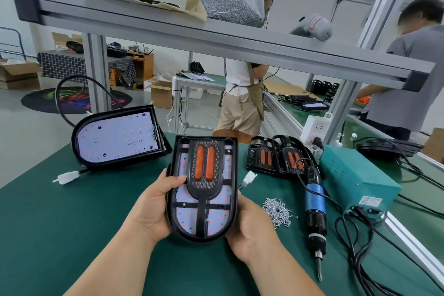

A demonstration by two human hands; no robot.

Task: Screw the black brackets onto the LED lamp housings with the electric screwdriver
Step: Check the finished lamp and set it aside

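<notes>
Lamp housing (183, 218), screwdriver (314, 206) and screws (278, 211) beside it on the tabletop (72, 223), points rounded end toward the person; fingers (176, 179) of left hand (156, 206) and right hand (252, 228) clasp its sides.

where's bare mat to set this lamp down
Bare green mat near left, between the held lamp housing and the white connector, below the open housing. Crowded right: screw pile, electric screwdriver, teal power box, cables.
</notes>
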